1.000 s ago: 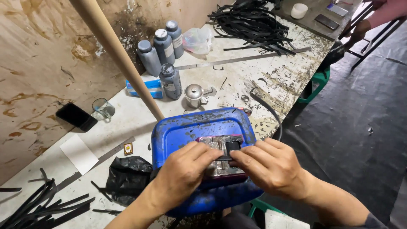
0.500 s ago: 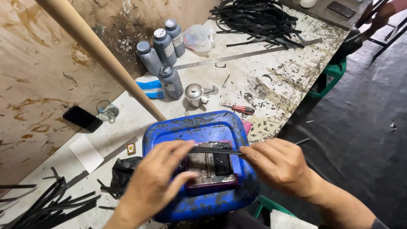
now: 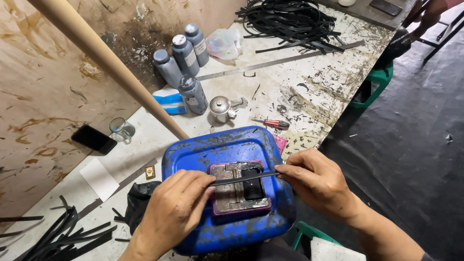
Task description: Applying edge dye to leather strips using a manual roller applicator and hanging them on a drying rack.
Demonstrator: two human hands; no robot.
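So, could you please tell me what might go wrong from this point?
The thin black strip is stretched between the left hand and right hand, pinched only at its ends, so it might slip free. The blue container it spans sits near the table edge and could tip. The red-handled screwdriver lying nearby could be knocked off.

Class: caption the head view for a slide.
Both hands, left and right, stretch a black strip over a blue container.
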